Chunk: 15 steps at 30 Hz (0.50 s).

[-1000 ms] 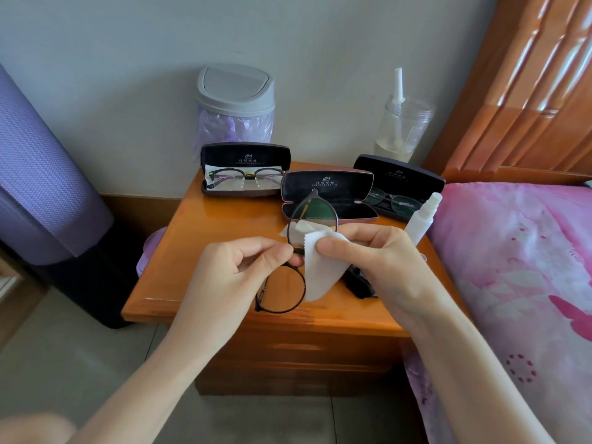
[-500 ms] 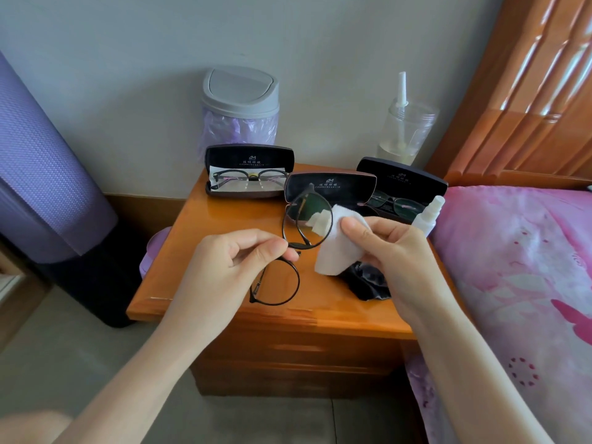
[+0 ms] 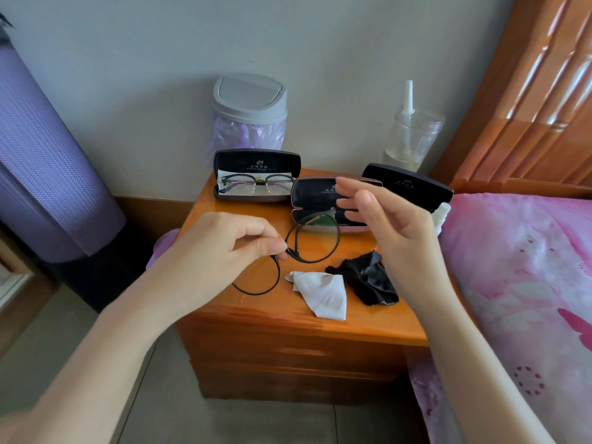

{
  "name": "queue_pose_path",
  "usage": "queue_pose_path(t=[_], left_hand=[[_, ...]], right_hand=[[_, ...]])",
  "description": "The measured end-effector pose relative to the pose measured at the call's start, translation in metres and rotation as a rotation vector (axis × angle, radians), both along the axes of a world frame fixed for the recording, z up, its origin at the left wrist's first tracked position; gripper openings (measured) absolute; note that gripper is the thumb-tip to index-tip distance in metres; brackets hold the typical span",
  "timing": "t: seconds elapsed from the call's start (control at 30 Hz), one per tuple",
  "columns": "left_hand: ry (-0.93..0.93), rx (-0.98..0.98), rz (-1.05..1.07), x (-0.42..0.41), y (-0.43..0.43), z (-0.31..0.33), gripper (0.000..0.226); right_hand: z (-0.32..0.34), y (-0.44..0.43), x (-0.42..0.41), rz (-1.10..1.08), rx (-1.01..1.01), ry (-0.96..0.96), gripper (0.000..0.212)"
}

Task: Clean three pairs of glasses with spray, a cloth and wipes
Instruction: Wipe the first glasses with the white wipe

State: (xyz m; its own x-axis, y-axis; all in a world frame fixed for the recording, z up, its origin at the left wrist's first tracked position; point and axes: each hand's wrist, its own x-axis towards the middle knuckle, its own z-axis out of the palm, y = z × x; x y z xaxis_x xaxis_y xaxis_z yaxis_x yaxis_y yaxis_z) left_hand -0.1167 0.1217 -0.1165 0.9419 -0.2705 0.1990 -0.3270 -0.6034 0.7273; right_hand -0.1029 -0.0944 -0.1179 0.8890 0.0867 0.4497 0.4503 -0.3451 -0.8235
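Left hand (image 3: pixel 221 248) held the round black-rimmed glasses (image 3: pixel 312 238) in the air over the near-left part of the counter (image 3: pixel 288 322). Its fingers (image 3: pixel 275 248) pinched the bridge between the two lenses. Right hand (image 3: pixel 394 232) hung raised in front of the open middle case (image 3: pixel 312 195), fingers spread and loosely bent, gripping nothing.

Judged: frame light, rim thin and wiry, easily bent. Lenses hard, slick, quick to smear or scratch. Best held by the bridge or rim edge, never on a lens face.

White wipe (image 3: pixel 323 293) lay crumpled on the counter just below the glasses; thin, limp, creased. Black cloth (image 3: pixel 368 280) lay bunched just beside it on the right, soft with a faint sheen. Counter was glossy varnished orange wood.
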Motion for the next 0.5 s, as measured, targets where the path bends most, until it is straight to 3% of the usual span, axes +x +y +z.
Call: queue_pose_path(t=[0.23,0.5], left_hand=[[-0.142,0.023,-0.016,0.0016,-0.0027,0.0044,0.023],[-0.339,0.027,0.03,0.0051,-0.0095,0.0098,0.009]], right_hand=[[0.0013,-0.0002,-0.0011,0.093,-0.034,0.019,0.022],[0.006,-0.0067,-0.0045,0.117,0.178,0.101,0.021]])
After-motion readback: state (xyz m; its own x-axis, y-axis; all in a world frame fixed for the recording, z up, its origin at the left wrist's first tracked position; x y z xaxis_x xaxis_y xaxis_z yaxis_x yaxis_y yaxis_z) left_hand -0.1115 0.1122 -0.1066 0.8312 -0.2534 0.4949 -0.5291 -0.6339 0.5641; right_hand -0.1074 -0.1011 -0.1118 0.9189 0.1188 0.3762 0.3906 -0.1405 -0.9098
